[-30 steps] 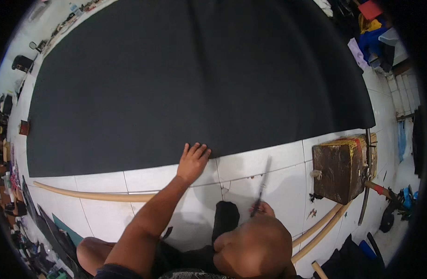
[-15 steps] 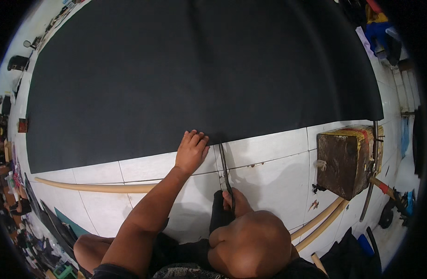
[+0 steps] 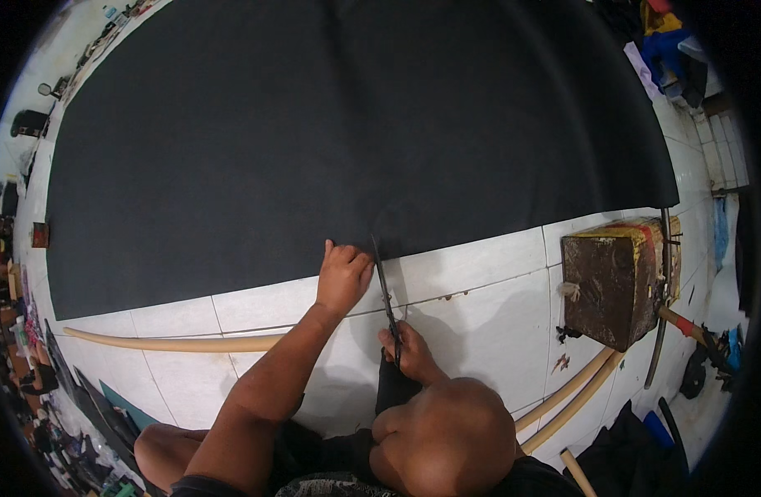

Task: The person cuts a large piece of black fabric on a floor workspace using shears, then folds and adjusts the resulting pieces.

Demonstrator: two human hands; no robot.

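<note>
Spanning the upper frame, a broad black sheet (image 3: pixel 356 137) meets the curled left hand (image 3: pixel 345 277) at frame centre; whether it pinches, I cannot tell. The right hand (image 3: pixel 411 351) grips long dark scissors (image 3: pixel 383 283) crossing the sheet's lower edge; white floor tiles (image 3: pixel 509 311) extend rightward.

pale curved pole (image 3: pixel 165 341), left | brown box (image 3: pixel 600 290), right | white floor tiles (image 3: pixel 513 269)
</note>
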